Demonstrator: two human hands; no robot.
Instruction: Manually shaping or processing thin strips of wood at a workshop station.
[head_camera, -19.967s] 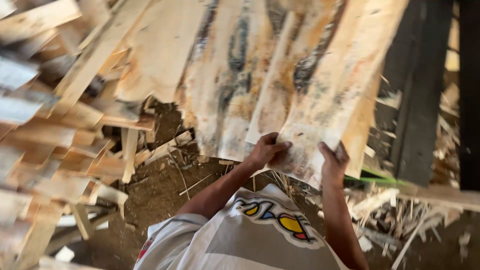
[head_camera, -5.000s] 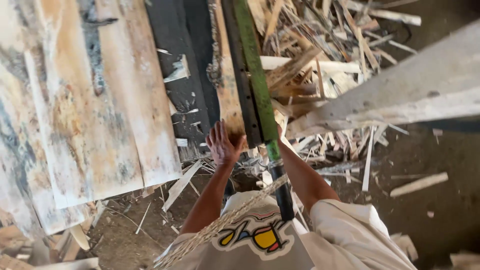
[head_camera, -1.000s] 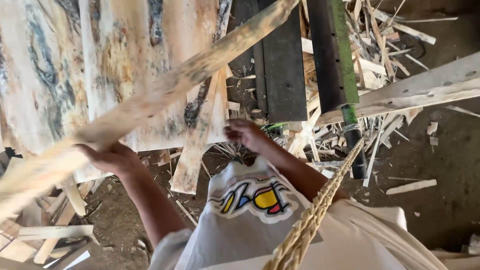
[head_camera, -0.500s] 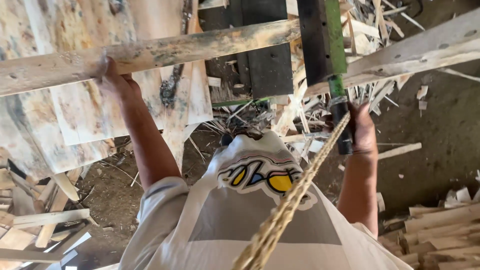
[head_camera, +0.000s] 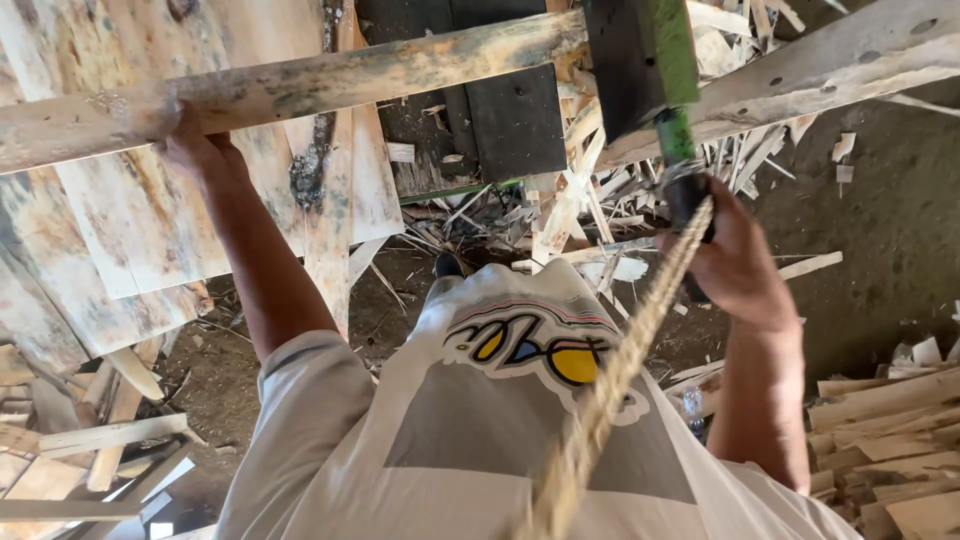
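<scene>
Your left hand (head_camera: 195, 150) is raised to the long rough plank (head_camera: 300, 85) that runs across the top of the view. The fingers curl up and around its lower edge, so the hand is closed on the wood and seems to be carrying its weight from below. That grip sits well toward the plank's left part, which leaves the longer right part reaching out to the dark block with the green edge (head_camera: 640, 60). From the tilt, I judge you hold it there to steady it level with the block.

Your right hand (head_camera: 735, 265) is below that block, wrapped around a dark handle (head_camera: 690, 205) at the foot of the green bar. The fingers are pressed together round it. A frayed straw-coloured rope (head_camera: 620, 370) comes up from the bottom of the view and meets the handle just at your knuckles; I cannot tell whether the rope is also inside the grip or only lies against it.

Below the plank, broad stained boards (head_camera: 120, 230) lean to the left of the block, and splintered offcuts (head_camera: 560, 215) lie scattered on the dirt floor (head_camera: 890, 230) under it. More cut strips (head_camera: 890, 440) are stacked low and right of the block.
</scene>
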